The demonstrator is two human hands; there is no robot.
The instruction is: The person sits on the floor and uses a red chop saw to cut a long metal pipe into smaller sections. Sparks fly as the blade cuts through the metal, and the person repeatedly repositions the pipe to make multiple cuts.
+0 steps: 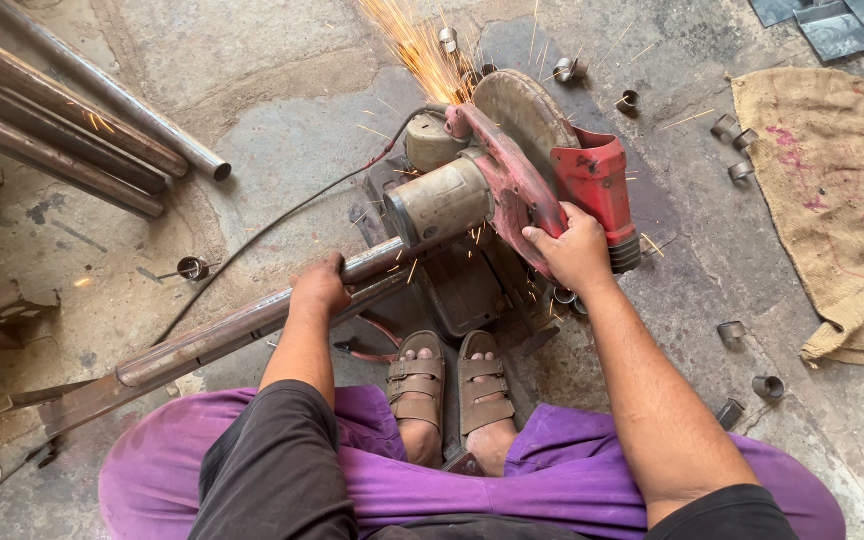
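Observation:
A red chop saw (512, 180) stands on the concrete floor in front of me, its disc down and throwing orange sparks (422, 50) away from me. My right hand (574, 250) is shut on the saw's red handle (600, 190). My left hand (320, 285) grips a long steel pipe (222, 335) that runs from the lower left into the saw's vise. My sandalled feet (452, 385) rest against the saw's base, with purple trousers below.
Several long steel pipes (62, 115) lie at the upper left. Short cut pipe rings (737, 150) are scattered around the saw and to the right. A burlap sack (832, 200) lies at right, metal sheets (832, 20) at the top right. The saw's black cable (272, 225) trails left.

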